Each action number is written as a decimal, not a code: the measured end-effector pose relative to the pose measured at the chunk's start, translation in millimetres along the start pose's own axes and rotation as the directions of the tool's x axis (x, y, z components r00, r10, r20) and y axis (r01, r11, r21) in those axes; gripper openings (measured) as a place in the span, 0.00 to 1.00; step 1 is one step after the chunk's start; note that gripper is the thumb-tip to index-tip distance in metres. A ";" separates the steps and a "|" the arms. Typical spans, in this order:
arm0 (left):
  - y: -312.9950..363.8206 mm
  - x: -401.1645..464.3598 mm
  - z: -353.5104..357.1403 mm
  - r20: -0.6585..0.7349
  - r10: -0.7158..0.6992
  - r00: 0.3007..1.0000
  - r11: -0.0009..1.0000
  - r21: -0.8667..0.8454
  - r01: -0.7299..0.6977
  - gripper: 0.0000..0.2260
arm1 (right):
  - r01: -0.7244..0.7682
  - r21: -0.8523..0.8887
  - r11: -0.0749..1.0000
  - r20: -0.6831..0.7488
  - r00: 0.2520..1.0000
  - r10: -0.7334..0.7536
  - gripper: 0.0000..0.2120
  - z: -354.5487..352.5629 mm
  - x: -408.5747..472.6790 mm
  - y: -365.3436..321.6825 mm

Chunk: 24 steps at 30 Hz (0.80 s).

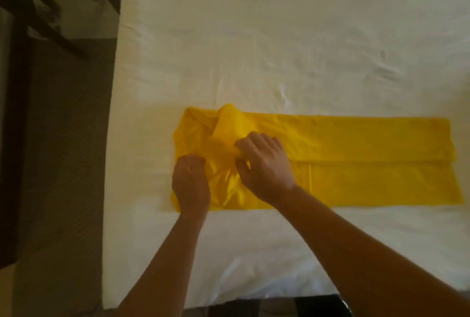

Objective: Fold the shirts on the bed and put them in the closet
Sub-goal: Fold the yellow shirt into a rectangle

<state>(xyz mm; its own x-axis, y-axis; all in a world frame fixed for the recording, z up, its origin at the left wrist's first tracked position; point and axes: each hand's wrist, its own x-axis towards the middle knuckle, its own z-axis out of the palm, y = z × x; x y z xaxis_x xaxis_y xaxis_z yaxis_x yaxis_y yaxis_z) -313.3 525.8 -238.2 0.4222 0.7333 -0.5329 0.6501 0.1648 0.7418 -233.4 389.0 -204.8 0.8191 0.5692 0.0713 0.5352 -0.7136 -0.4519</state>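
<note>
forearms: two bare forearms reached in from the near edge of the frame, converging toward the left end of the shirt.
left hand [191, 184]: lay on the near-left part of the garment, fingers curled into a fist with yellow cloth bunched in them.
right hand [264, 166]: sat just beside the left one, slightly farther up; thumb and fingers were bent and pinched a raised fold of the fabric.
yellow shirt [368, 159]: lay on the bed as a long band running left to right, its sides already folded inward with a seam line along the middle; the right part was flat, the left end rumpled and peaked up beyond the hands.
bed [279, 37]: white sheet, lightly creased, stretched out beyond the shirt.
floor [66, 138]: brown carpet along the left of the mattress.
dark furniture [38, 6]: wooden legs stood at the far left corner; what piece it was could not be told.
</note>
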 end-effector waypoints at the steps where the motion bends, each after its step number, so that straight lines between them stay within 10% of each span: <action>1: 11.5 1.5 -4.0 0.117 -0.253 0.960 0.934 -0.228 0.274 0.12 | 0.030 -0.006 1.000 0.032 0.999 -0.030 0.08 2.9 -20.7 -8.9; 4: 23.4 1.7 -15.2 0.425 -0.467 0.775 0.820 -0.121 0.560 0.17 | 0.100 0.008 0.995 0.168 0.981 -0.100 0.08 11.0 -80.5 -20.4; 8: 14.1 1.0 -20.3 0.390 -0.435 0.811 0.894 0.080 0.441 0.23 | 0.088 0.122 0.989 0.187 0.976 -0.110 0.10 11.8 -115.6 -21.5; 10: 15.1 -4.7 -23.6 0.389 -0.406 0.827 0.913 0.128 0.388 0.16 | -0.128 0.169 0.977 0.117 0.987 0.109 0.09 15.3 -109.1 -16.7; 13: 13.7 -14.0 -25.9 0.405 -0.366 0.838 0.930 0.186 0.316 0.07 | -0.677 0.236 0.697 0.079 0.729 0.680 0.18 15.1 -83.8 -3.4; 16: 7.7 -17.2 -27.8 0.402 -0.286 0.870 0.952 0.223 0.210 0.05 | -0.910 0.145 0.389 0.285 0.415 0.864 0.24 13.5 -60.0 12.4; 24: -5.7 -23.6 -36.5 0.376 -0.296 0.878 0.955 0.083 0.286 0.05 | -0.901 -0.026 0.433 0.435 0.380 0.816 0.12 -6.1 -49.8 27.4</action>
<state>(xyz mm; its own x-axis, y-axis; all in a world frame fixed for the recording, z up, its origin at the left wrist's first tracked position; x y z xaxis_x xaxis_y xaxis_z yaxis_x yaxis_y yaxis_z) -350.0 531.6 -215.0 0.4161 0.3475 -0.8403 0.7936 0.3124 0.5222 -258.3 338.6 -215.3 0.6586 -0.1888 -0.7284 -0.5004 -0.8328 -0.2366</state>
